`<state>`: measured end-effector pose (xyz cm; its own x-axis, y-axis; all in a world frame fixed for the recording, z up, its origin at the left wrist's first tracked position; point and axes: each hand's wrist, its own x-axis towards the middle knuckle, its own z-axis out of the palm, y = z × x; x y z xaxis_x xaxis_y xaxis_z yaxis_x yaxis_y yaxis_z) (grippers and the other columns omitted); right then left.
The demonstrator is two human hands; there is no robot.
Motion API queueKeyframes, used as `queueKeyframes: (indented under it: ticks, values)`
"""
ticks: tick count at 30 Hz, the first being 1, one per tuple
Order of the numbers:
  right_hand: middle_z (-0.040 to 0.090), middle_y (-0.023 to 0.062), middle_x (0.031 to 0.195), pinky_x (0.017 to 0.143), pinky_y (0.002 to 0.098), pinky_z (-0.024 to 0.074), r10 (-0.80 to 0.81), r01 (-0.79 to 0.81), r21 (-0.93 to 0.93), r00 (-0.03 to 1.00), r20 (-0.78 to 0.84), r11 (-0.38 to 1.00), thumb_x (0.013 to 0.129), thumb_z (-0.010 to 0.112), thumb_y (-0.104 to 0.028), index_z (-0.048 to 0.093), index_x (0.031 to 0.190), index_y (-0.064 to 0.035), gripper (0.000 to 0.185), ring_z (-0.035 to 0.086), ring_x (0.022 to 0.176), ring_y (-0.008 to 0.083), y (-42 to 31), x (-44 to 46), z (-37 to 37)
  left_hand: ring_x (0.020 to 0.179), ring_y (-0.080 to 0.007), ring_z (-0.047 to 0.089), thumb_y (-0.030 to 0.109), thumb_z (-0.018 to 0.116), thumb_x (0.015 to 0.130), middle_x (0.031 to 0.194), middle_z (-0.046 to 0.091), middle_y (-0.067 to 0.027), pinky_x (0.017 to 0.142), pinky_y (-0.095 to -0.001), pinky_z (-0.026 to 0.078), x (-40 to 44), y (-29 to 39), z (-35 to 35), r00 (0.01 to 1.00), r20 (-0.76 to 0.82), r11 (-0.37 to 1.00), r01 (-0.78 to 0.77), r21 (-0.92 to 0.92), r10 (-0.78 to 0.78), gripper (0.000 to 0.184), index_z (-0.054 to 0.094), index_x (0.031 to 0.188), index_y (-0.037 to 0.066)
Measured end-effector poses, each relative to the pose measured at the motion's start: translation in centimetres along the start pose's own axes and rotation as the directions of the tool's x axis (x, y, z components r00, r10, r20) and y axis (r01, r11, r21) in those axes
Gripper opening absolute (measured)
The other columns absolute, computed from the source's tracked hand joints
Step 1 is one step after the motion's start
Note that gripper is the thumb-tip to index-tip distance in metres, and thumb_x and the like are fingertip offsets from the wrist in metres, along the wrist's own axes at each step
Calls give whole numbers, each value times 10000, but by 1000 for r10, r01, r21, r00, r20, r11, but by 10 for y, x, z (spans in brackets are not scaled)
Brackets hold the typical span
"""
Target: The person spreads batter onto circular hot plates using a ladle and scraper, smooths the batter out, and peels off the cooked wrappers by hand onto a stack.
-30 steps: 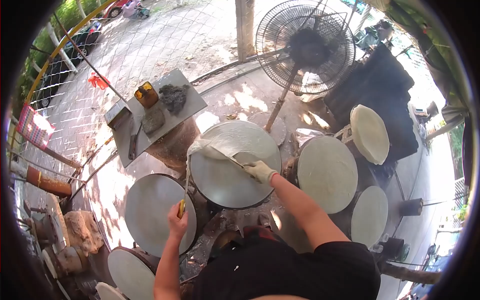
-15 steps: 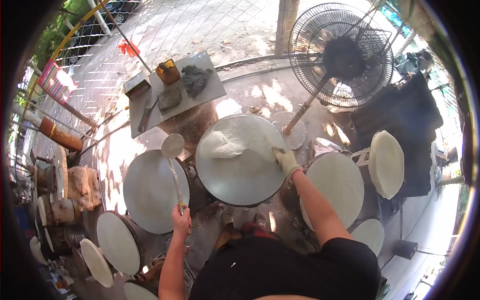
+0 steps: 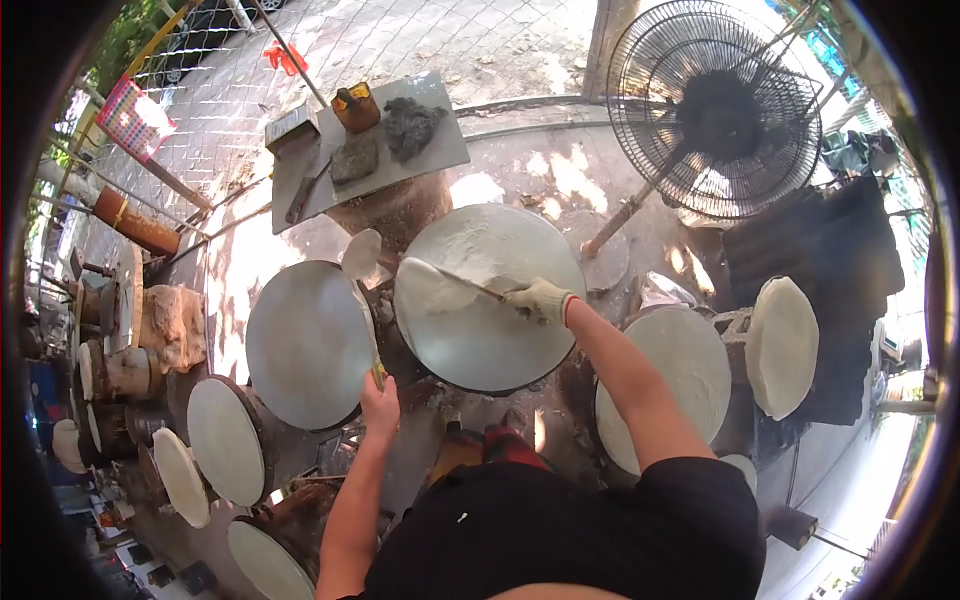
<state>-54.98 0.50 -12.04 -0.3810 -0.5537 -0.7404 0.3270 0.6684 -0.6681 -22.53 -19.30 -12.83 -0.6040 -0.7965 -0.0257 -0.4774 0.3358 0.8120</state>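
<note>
My left hand (image 3: 380, 402), bare, grips the lower end of a long-handled ladle (image 3: 362, 254). The ladle's pale round bowl is up between the left griddle (image 3: 308, 345) and the centre griddle (image 3: 490, 345), its handle crossing the left griddle's right edge. In a pale work glove, my right hand (image 3: 543, 300) is closed around a thin stick-handled tool (image 3: 465, 283) over the centre griddle. The tool points left to a pale rounded end; its exact kind is unclear. Whitish batter (image 3: 480, 235) coats the centre griddle's upper part.
A pedestal fan (image 3: 715, 115) stands at the far right. Beyond the griddles, a board (image 3: 430, 165) bears a can, a knife and dark lumps. A coated griddle (image 3: 665, 385) and a pale round sheet (image 3: 782, 348) are at right; several pale rounds (image 3: 226, 440) at left.
My right hand has moved left over the centre griddle, and a stick-handled tool now shows in it. My left hand and the ladle have shifted slightly; the whole view has also shifted.
</note>
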Motion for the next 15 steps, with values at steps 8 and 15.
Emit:
queueKeyframes:
  ticks: [8,15]
  values:
    - [550,-1,643,430,256,382,-19,62,305,990,-142,950,850,619,-337,680,1038,-94,313,454,445,112,98,-15,-63,778,-460,595,122,554,835,869,603,-249,661,-538,467,-91,0,-26,952,297,894,-66,443,-76,246,482,1045,17]
    - [527,-16,632,400,255,341,-43,42,10,988,151,999,840,648,-309,682,1093,-143,304,436,459,85,62,-23,-12,754,-442,608,101,559,802,917,607,-237,643,-531,481,-152,-6,-34,955,296,825,-151,545,-21,326,448,1096,14]
